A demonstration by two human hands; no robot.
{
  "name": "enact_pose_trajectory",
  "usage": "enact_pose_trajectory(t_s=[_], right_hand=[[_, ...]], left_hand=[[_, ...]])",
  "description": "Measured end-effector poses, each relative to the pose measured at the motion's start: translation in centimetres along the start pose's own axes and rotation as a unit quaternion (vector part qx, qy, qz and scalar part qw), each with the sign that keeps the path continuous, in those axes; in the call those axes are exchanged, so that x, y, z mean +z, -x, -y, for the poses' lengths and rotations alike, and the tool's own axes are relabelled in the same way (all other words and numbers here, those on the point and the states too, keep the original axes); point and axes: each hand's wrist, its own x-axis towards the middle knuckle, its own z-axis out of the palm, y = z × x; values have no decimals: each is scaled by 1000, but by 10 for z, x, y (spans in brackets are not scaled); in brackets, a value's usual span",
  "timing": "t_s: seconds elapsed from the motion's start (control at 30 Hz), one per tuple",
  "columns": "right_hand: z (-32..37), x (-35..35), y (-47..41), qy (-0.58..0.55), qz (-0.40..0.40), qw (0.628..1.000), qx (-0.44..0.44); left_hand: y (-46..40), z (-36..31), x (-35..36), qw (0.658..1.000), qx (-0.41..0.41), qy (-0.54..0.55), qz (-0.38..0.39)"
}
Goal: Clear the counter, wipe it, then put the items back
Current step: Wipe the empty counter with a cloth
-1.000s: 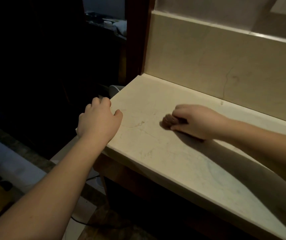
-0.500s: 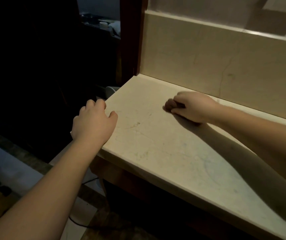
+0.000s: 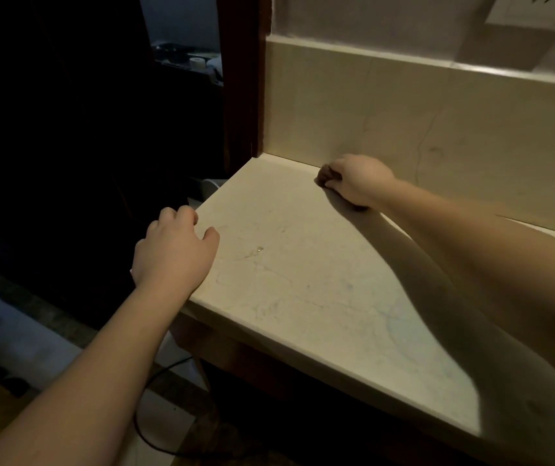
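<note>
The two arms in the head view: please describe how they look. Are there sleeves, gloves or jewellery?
Both forearms are bare up to the frame edge: no sleeves show. The left hand and right hand wear no gloves, and no rings, watch or bracelet can be seen in the dim light.

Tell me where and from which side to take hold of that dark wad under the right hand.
Grip the dark wad by its exposed left end, coming from the left along the counter. The right hand covers the rest, and the backsplash stands close behind, blocking that side.
</note>
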Motion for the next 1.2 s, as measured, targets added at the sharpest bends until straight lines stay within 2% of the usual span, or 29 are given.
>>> enact_pose_trajectory(t_s=[0.23,0.57,0.9,1.07,1.2], right_hand=[[-23,-11,66,44,43,998,-33],[7,-7,-20,14,16,1000,17],[-53,-3,37,102,-4,994,31],[-20,2,1,64,-28,997,20],[-10,-2,-9,64,-4,997,40]], left_hand=[[-5,2,3,1000,8,-2,3],[-3,1,3,1000,3,0,-1],[-4,2,5,1000,10,-4,-10],[-2,1,5,1000,11,-7,-8],[-3,1,4,1000,11,-5,-7]])
